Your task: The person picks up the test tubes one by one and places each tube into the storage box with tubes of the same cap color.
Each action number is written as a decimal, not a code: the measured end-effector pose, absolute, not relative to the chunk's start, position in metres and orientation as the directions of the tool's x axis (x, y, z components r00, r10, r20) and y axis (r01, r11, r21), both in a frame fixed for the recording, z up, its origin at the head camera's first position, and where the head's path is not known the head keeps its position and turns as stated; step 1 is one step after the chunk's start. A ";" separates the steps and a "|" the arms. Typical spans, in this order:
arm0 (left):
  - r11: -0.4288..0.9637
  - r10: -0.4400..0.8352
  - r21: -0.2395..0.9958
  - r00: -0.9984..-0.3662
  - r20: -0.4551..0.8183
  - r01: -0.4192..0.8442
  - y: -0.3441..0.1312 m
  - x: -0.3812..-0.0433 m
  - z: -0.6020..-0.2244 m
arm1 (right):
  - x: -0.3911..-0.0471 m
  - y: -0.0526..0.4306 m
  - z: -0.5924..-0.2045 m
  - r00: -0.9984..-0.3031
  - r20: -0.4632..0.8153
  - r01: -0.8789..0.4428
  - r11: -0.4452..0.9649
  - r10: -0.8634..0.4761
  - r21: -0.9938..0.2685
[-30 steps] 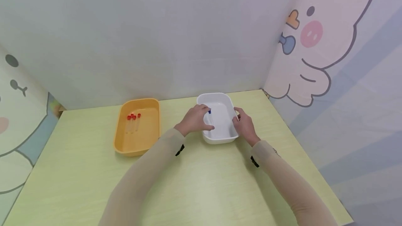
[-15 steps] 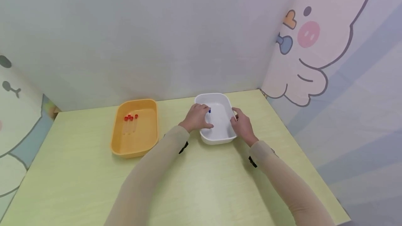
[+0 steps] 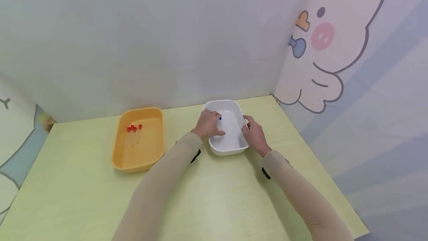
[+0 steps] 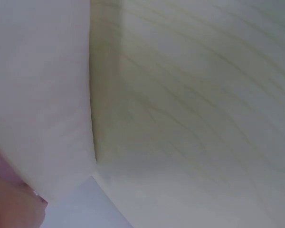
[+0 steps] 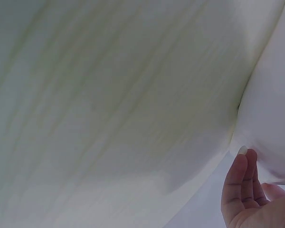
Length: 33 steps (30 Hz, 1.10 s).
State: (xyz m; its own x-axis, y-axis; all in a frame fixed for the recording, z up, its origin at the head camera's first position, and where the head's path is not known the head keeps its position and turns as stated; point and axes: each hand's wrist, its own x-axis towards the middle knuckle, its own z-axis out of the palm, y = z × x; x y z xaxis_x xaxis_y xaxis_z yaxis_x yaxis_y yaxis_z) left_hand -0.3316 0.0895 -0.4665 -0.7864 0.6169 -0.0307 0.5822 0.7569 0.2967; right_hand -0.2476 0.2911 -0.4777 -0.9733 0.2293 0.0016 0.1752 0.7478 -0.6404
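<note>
A white plastic basin [image 3: 229,151] stands on the table toward the back. My left hand [image 3: 206,124] reaches over its left rim, thumb and index finger bent apart. Between them a clear test tube [image 3: 219,125] with a blue cap appears held near its two ends; the hand covers part of it. At the right rim, my right hand [image 3: 255,135] grips the basin wall with thumb and fingers. The right wrist view shows that hand's curled fingers [image 5: 240,185] at the wall. In the left wrist view only a sliver of the left hand [image 4: 12,204] shows.
To the left is an orange tray [image 3: 138,167] holding several clear test tubes with red caps [image 3: 134,129]. A pale yellow-green table [image 3: 214,196] lies under both containers. A pale curtain [image 3: 160,40] hangs behind, and the table's right edge runs beside a printed cloth.
The head view has turned slightly, so everything sits a little farther left. My left hand and the blue-capped tube have shifted slightly right within the basin. My right hand keeps its grip.
</note>
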 end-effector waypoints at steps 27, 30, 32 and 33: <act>0.770 0.564 0.335 -0.825 0.042 0.543 0.092 -0.333 -0.471 | -0.246 0.291 -0.474 -0.975 0.022 0.160 0.766 0.221 -0.622; 0.759 0.548 0.367 -0.832 0.084 0.537 0.090 -0.333 -0.472 | -0.247 0.291 -0.476 -0.975 0.021 0.161 0.767 0.221 -0.621; 0.750 0.536 0.390 -0.836 0.113 0.534 0.088 -0.331 -0.472 | -0.246 0.291 -0.476 -0.976 0.020 0.158 0.765 0.218 -0.624; 0.744 0.532 0.403 -0.837 0.127 0.534 0.086 -0.330 -0.472 | -0.246 0.291 -0.476 -0.976 0.020 0.158 0.766 0.218 -0.623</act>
